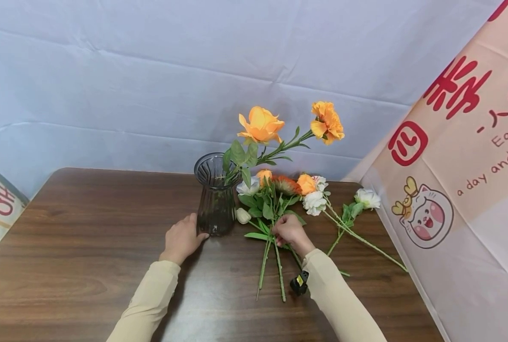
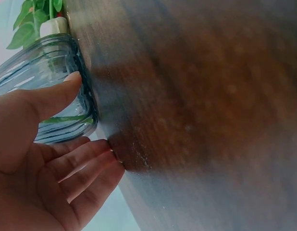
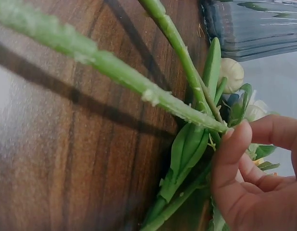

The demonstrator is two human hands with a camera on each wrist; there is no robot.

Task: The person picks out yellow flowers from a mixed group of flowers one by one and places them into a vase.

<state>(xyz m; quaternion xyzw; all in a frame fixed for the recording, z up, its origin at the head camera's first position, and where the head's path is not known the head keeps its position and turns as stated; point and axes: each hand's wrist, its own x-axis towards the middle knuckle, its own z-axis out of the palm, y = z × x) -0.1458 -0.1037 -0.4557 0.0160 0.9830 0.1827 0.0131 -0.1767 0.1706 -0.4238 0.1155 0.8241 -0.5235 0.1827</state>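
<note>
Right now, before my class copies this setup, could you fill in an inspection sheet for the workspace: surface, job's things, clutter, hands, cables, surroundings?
Surface: dark wood-grain table.
Job's things: glass vase upright, with two orange flowers leaning right from its mouth; loose flowers, white, orange and reddish, lie to its right.
Clutter: nothing seen besides the loose flowers.
Hands: left hand holds the vase low down; right hand pinches a green stem.
Cables: nothing seen; a black device sits at the right wrist.
Surroundings: pale creased backdrop behind; printed banner with a cartoon face at right.
</note>
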